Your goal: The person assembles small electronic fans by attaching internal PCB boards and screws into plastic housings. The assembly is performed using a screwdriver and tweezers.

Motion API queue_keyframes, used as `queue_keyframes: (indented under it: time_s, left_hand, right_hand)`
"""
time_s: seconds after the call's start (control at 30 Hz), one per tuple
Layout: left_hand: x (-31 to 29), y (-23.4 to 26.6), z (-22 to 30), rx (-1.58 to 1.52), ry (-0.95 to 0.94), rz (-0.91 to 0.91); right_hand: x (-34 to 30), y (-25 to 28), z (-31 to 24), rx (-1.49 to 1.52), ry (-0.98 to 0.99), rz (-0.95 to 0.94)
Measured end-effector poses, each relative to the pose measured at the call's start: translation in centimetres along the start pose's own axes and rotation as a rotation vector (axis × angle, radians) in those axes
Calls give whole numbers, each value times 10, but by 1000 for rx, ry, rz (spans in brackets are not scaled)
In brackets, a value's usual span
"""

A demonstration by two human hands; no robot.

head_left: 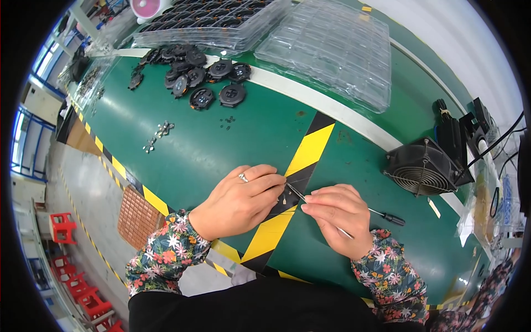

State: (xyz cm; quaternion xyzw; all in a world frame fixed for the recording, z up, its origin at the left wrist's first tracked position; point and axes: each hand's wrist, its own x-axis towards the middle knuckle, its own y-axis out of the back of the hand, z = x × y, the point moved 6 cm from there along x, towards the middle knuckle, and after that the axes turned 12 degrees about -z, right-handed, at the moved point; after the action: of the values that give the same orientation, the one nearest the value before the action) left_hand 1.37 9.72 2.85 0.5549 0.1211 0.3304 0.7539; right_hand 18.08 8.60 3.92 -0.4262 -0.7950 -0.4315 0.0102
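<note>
Tool of slim metal point(297, 192), tweezers by the look of it, slanted above a black-and-yellow tape band point(312, 149) on a green worktable point(249, 133), its tip at the fingertips of a seated worker's left hand and its far end jutting out below the right palm. The right hand point(340, 218) pinched it between thumb and fingers. The left hand point(240, 199), wearing a ring, lay with its fingers bent together toward the tip; from where I stood, I could not tell whether they gripped anything. Tiny pale bits point(284, 200) sat on a black part of the tape just beside those fingertips. Floral sleeves point(171, 249) covered both forearms. Near the right hand, on its far side from the tape, lay a black-handled screwdriver point(394, 219), and beyond that stood a black fan point(419, 171) with a wire grille. Ahead of the left hand, small dark pieces point(227, 123) were scattered on the green top, with a cluster of silvery parts point(159, 135) farther left. Round black devices point(232, 95) lay heaped farther back, close to a white strip point(301, 97) crossing the table. Past the strip rested clear plastic trays point(332, 52), beside a stack of filled trays point(210, 22). Red stools point(63, 228) stood on the floor at far left.
</note>
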Motion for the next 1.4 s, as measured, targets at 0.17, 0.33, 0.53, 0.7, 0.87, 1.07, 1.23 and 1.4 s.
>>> queue_keyframes:
  time_s: [0.17,0.33,0.53,0.7,0.87,1.07,1.23,1.4]
  left_hand:
    - [-2,0,-2,-12,-1,-1]
    - [1,0,-1,-21,6,-10]
    - [1,1,0,-21,10,-17]
    - [-1,1,2,61,-3,7]
    - [-2,0,4,70,-7,10]
    - [-5,0,3,26,-22,22]
    - [-4,0,1,-34,-7,22]
    - [-12,3,2,-50,-9,42]
  right_hand:
    - [-1,-2,0,8,-8,11]
    - [-2,2,1,15,-1,39]
    - [-1,0,2,19,-6,18]
    - [-1,1,1,15,7,33]
    - [-1,0,1,8,13,24]
    - [-1,7,4,18,16,107]
    - [-3,9,10,37,-28,152]
    - [2,10,12,52,-52,133]
